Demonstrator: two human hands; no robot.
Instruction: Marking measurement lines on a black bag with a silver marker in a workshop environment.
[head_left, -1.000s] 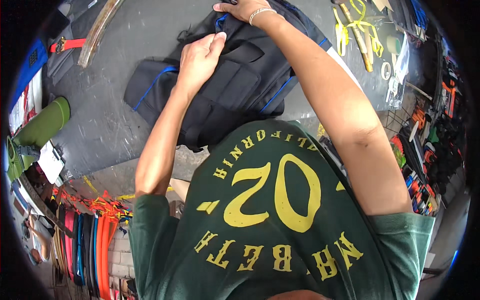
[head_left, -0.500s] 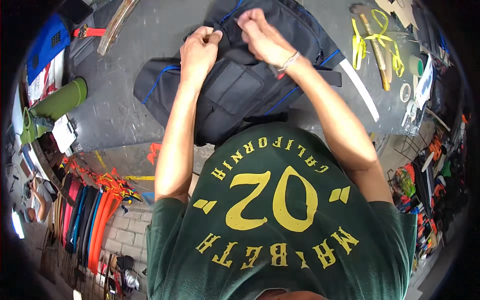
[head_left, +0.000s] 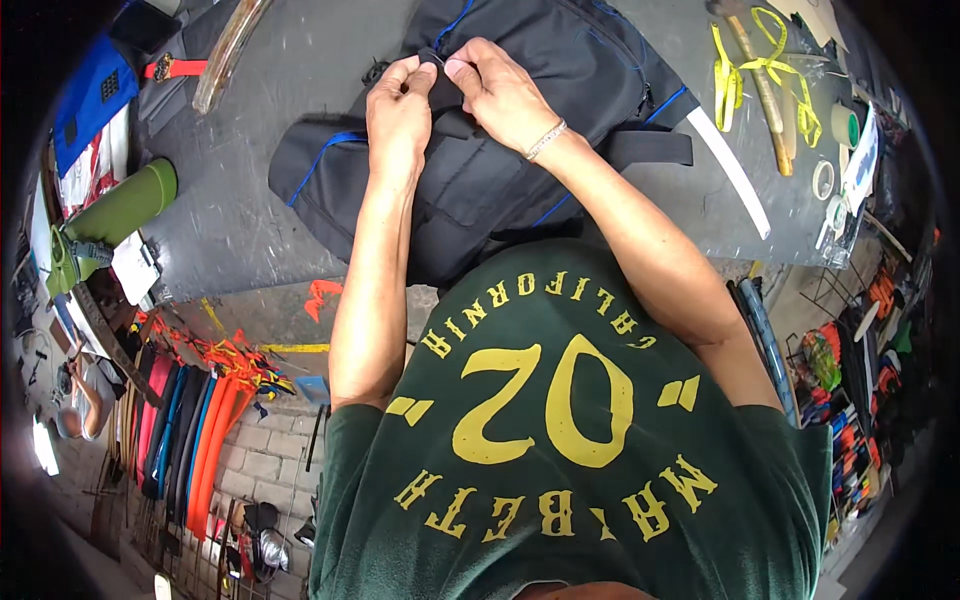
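Observation:
A black fabric bag with blue piping lies across the table in front of me. My left hand pinches its black fabric beside a blue-piped seam near the far side. Close to it, the thumb and fingers of my right hand are pressed together at the same spot. Whatever sits between those right fingertips is too small to make out. The fingertips of both hands nearly meet. A black strap sticks out from the bag's right side.
The grey table carries a white curved strip, yellow tape, a wooden stick and tape rolls at right. Leftward are a green roll and a red-strapped item. Another person is at far left.
My right hand has come down and left, its fingertips now beside the left hand's. A red-tipped item seen under my right wrist no longer shows. The view has shifted slightly.

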